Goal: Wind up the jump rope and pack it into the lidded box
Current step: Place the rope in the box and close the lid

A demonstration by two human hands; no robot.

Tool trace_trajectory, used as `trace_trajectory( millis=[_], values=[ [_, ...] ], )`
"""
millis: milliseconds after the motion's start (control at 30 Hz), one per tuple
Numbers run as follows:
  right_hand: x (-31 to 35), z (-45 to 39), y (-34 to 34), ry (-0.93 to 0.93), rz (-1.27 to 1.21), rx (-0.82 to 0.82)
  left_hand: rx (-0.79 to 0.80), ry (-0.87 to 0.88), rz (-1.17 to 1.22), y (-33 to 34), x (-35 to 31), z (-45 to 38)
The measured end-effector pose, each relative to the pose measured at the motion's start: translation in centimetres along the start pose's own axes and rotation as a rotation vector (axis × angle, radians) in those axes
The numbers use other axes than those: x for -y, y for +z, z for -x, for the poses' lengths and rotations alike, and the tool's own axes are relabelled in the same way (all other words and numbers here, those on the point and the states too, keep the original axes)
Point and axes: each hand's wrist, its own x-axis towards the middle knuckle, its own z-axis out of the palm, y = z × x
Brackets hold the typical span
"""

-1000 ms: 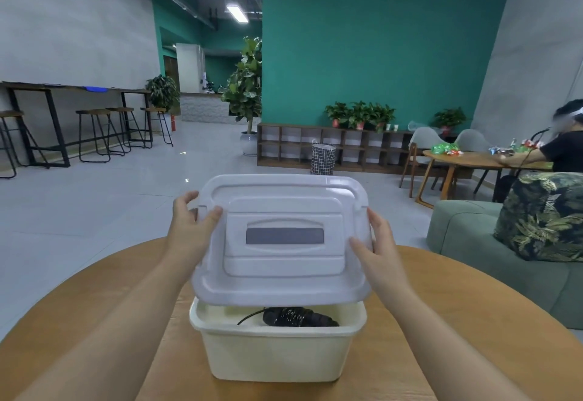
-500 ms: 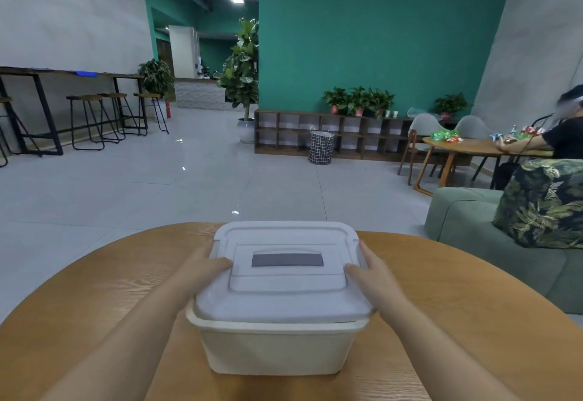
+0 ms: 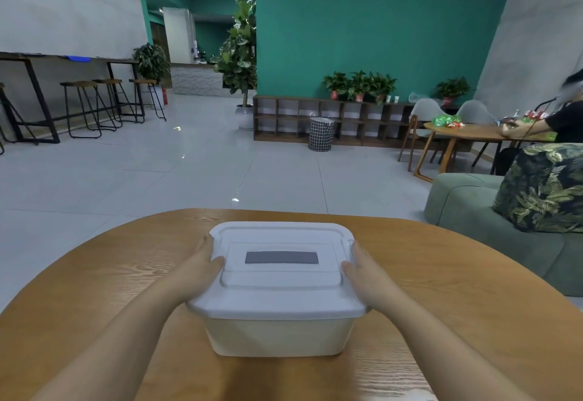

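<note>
We are looking at the lid (image 3: pixel 277 271), which is sitting flat on top of the cream box (image 3: pixel 277 336) and covering its whole opening; the jump rope is not showing anywhere, so we are judging that it is lying inside, hidden under the lid, though we cannot confirm that from here. The box is standing upright near the middle of the round wooden table (image 3: pixel 457 290), close to our edge of it.

We are gripping the lid at both short sides. Our left hand (image 3: pixel 202 266) is wrapping the lid's left rim, thumb lying on the top surface and fingers curling down over the edge. Our right hand (image 3: pixel 362 269) is mirroring it on the right rim, thumb on top, fingers hidden over the side. Both hands are touching the lid; whether we are pressing hard we cannot tell.

Judging from how things are lying, the winding and packing are looking done, and we are on the closing step. What may be remaining is seating the lid fully: we cannot tell whether its rim is snapped down all round, since the far edge and any side latches are hidden by our hands. After that, only letting go is left.
</note>
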Motion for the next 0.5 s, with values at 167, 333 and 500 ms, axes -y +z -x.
trace_trajectory(
  millis=[167,333,500],
  values=[
    [0.0,-0.5,0.1,-0.096,0.561,-0.018,-0.127,0.140,-0.424,0.5,0.0,-0.1],
    [0.7,-1.4,-0.3,-0.187,0.668,0.119,-0.121,0.212,-0.528,0.5,0.0,-0.1],
    [0.1,-2.7,-0.5,-0.409,0.616,-0.116,-0.040,0.227,-0.482,0.6,0.7,-0.4]
  ],
)
